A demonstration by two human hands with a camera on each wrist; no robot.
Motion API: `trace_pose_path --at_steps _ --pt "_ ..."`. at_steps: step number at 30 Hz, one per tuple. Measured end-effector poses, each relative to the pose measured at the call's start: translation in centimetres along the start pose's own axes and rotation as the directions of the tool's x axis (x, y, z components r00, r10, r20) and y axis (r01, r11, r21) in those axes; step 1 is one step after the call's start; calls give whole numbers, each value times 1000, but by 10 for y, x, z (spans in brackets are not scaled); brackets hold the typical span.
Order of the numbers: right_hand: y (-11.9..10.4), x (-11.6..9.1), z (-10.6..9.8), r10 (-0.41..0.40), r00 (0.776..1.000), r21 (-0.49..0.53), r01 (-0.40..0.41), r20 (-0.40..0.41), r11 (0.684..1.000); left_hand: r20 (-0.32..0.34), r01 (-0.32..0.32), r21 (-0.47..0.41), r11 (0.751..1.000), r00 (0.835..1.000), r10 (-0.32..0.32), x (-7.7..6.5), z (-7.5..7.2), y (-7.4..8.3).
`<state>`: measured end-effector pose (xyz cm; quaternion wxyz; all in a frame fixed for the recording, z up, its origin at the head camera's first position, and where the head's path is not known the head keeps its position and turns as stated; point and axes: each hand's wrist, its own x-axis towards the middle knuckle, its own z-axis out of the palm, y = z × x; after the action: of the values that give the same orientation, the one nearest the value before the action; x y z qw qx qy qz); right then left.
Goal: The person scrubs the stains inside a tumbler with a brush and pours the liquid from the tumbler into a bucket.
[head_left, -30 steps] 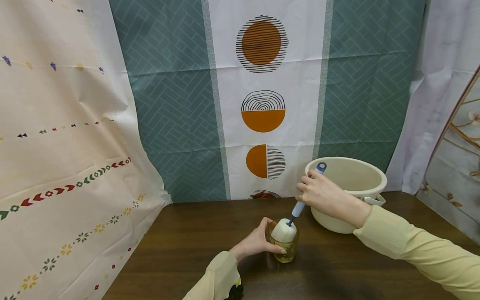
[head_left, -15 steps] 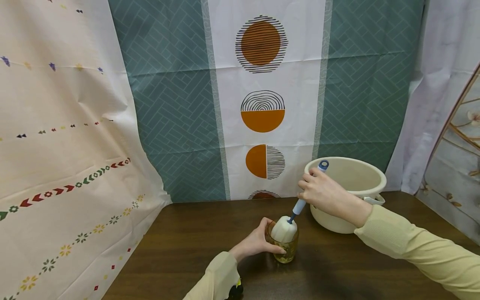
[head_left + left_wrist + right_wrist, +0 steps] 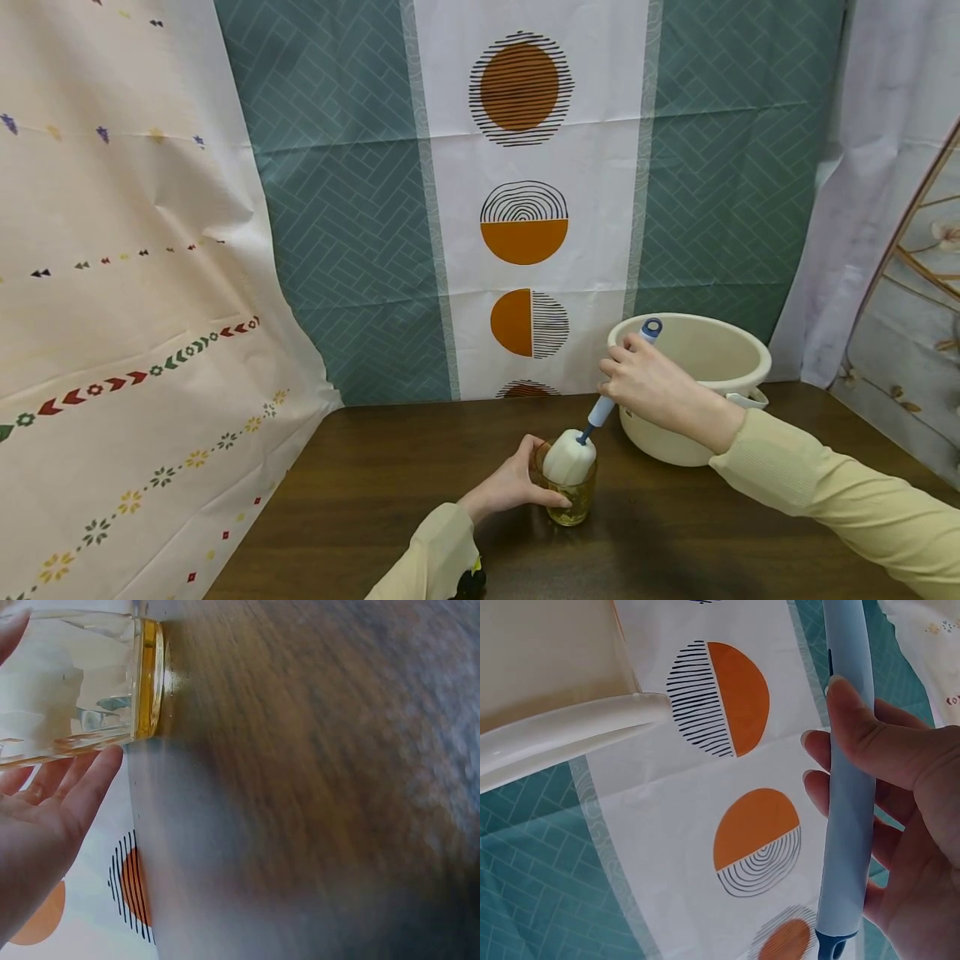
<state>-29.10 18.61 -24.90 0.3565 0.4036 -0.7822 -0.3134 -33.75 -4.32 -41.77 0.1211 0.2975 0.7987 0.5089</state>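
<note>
An amber glass cup (image 3: 570, 505) stands upright on the wooden table, and my left hand (image 3: 514, 483) grips it from the left, thumb in front. The left wrist view shows the cup (image 3: 105, 682) sideways, its base on the table and fingers along its wall. Inside its mouth sits the white sponge head (image 3: 568, 461) of a cup brush. My right hand (image 3: 651, 385) holds the brush's light blue handle (image 3: 602, 410), which slants up to the right. In the right wrist view, thumb and fingers wrap the handle (image 3: 847, 825); the sponge is out of that view.
A cream bucket (image 3: 667, 442) with a side handle stands behind and below the right forearm. Its rim (image 3: 570, 731) shows in the right wrist view. Patterned cloths (image 3: 360, 208) hang behind and beside the brown table (image 3: 360, 500). Something black (image 3: 471, 582) is at the left wrist.
The brush handle has tilted slightly more to the right, its looped end shifting right and up a little. The sponge stays in the cup, and the left hand keeps its grip.
</note>
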Motion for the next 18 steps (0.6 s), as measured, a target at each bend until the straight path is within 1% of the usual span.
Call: trace_pose_path --at_steps 11,18 --pt "1 0 -2 4 1000 -13 -4 12 1000 -1 16 5 1000 1000 -16 1 0 0" --pt "2 0 -3 -6 999 -35 7 32 999 1 4 12 1000 1000 -4 -1 -1 0"
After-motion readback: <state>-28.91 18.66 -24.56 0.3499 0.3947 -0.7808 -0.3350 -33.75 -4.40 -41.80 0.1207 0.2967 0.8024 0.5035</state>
